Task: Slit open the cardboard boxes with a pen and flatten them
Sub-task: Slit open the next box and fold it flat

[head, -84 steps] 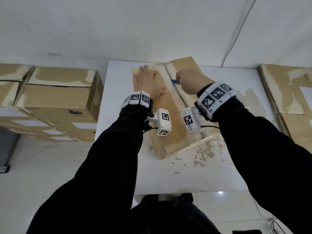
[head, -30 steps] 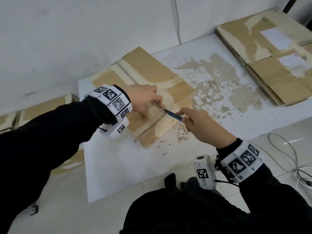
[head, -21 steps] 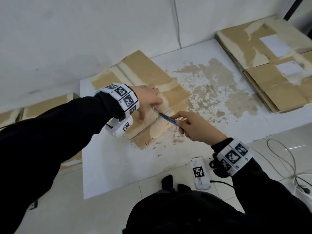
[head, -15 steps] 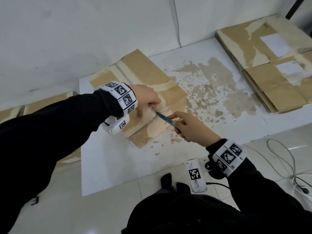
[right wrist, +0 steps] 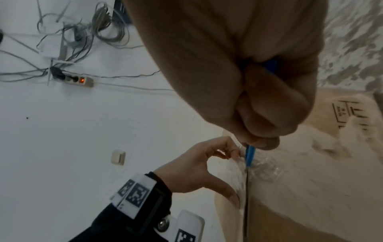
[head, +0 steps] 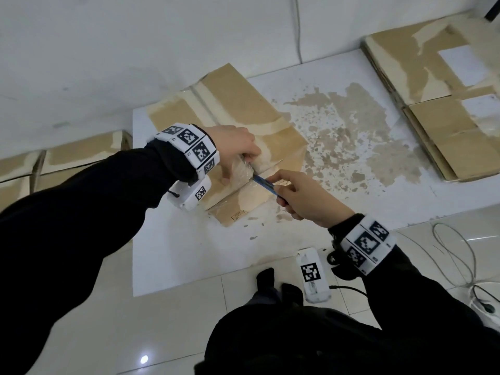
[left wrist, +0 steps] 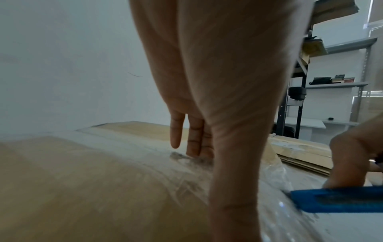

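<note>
A taped cardboard box (head: pixel 238 104) lies on the white table (head: pixel 189 253). My left hand (head: pixel 239 170) presses on its near end, fingers straight on the clear tape (left wrist: pixel 186 163) and thumb spread beside the seam. My right hand (head: pixel 277 186) grips a blue pen (head: pixel 263 182) in a fist. In the right wrist view the pen (right wrist: pixel 249 157) has its tip in the dark seam of the box (right wrist: pixel 311 180), just beside my left hand (right wrist: pixel 232 176). The left wrist view shows the pen (left wrist: pixel 335 199) low on the right.
Flattened cardboard sheets (head: pixel 446 117) are stacked at the table's right end. More boxes (head: pixel 67 158) stand left of the table. Brown torn patches (head: pixel 351 131) mark the tabletop. Cables (head: pixel 460 253) and a power strip (right wrist: pixel 76 81) lie on the floor.
Both hands went from the box's top seam to its near end. Over the last second the pen slid along the end seam toward my left hand, which stayed pressed on the tape.
</note>
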`<state>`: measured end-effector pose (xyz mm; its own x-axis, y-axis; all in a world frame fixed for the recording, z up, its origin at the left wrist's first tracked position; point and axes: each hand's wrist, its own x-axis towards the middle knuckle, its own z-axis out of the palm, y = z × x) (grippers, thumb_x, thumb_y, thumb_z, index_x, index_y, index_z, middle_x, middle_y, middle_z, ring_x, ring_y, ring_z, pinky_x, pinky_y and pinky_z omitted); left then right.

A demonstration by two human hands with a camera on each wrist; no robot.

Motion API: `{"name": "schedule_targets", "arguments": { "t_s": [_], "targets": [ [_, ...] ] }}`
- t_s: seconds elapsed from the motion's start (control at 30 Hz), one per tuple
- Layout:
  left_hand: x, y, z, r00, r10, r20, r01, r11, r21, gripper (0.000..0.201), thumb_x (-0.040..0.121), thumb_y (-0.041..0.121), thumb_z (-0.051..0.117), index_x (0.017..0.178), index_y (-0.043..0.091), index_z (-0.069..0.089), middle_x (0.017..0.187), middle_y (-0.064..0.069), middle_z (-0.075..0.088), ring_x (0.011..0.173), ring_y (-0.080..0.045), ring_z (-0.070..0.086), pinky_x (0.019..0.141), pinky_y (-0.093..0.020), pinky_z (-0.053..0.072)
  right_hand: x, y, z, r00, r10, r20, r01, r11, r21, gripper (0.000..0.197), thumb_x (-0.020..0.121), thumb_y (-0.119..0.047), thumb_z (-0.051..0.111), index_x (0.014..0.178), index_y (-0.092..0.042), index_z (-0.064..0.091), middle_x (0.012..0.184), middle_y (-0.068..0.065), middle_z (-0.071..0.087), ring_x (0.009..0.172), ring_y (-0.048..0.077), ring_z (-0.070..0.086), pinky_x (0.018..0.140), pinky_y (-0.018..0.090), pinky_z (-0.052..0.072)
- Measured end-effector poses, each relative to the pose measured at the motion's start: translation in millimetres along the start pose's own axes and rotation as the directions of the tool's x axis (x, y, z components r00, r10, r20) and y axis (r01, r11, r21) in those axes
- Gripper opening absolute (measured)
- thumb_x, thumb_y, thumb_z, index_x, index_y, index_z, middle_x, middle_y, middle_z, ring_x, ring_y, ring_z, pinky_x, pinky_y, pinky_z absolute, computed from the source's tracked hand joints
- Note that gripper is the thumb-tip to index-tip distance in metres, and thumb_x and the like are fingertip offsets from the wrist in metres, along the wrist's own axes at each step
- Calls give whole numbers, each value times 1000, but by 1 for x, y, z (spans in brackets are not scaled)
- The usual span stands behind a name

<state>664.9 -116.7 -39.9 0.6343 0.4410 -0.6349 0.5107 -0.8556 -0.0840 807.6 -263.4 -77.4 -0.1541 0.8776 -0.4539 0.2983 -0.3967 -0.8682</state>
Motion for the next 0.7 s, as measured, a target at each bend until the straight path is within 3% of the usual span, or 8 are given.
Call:
{"name": "schedule_targets", "arguments": {
  "t_s": [0.1, 0.27, 0.4, 0.5, 0.57, 0.7],
  "targets": [
    [-5, -3, 0, 999, -6, -35, 4, 998, -70, 54, 56, 26, 88, 89, 22, 46, 84, 10, 36, 95, -16, 40, 68, -32, 35, -13, 1, -2, 990, 2, 143, 6, 999, -51, 21, 100, -15, 41, 111, -17, 59, 61, 2, 51, 40, 5, 34, 38, 18, 29],
    [-15, 5, 10, 992, -89, -85, 91, 996, 19, 54, 68, 23, 81, 111, 20, 50, 106, 2, 43, 100, -18, 43, 69, -31, 37, -22, 3, -32, 988, -119, -97, 98, 975, -199, 23, 99, -17, 43, 114, -25, 58, 65, 1, 62, 41, 1, 41, 39, 15, 33],
    [-25, 17, 27, 945, -232, -232, 192, 964, -182, 54, 76, -1, 66, 121, 6, 39, 111, -11, 49, 73, -21, 48, 56, -33, 36, -13, 5, -40, 966, -233, -113, 188, 931, -314, 24, 98, -20, 46, 117, -30, 58, 71, 4, 65, 44, 1, 44, 42, 12, 34],
    [-26, 20, 36, 935, -314, -163, 242, 904, -352, 25, 81, 0, 57, 106, 3, 52, 107, -12, 49, 81, -27, 53, 71, -37, 48, -5, 8, -29, 951, -297, -80, 249, 895, -370, 24, 97, -18, 51, 117, -27, 60, 69, 10, 62, 44, 2, 44, 44, 12, 34],
    [-25, 16, 37, 934, -353, -49, 287, 826, -486, 6, 85, 10, 57, 86, 8, 52, 91, -11, 47, 76, -23, 47, 69, -32, 43, -1, 11, -23, 945, -320, -66, 270, 878, -396, 23, 96, -16, 52, 115, -26, 61, 66, 8, 59, 44, 2, 44, 45, 12, 34],
    [-17, 15, 27, 904, -408, 127, 372, 606, -704, 29, 95, 27, 54, 68, 15, 51, 70, -4, 49, 61, -20, 42, 58, -24, 34, 4, 19, -17, 936, -345, -69, 274, 838, -473, 24, 94, -12, 54, 114, -22, 63, 71, 9, 58, 46, 6, 41, 47, 15, 34]
  ]
}}
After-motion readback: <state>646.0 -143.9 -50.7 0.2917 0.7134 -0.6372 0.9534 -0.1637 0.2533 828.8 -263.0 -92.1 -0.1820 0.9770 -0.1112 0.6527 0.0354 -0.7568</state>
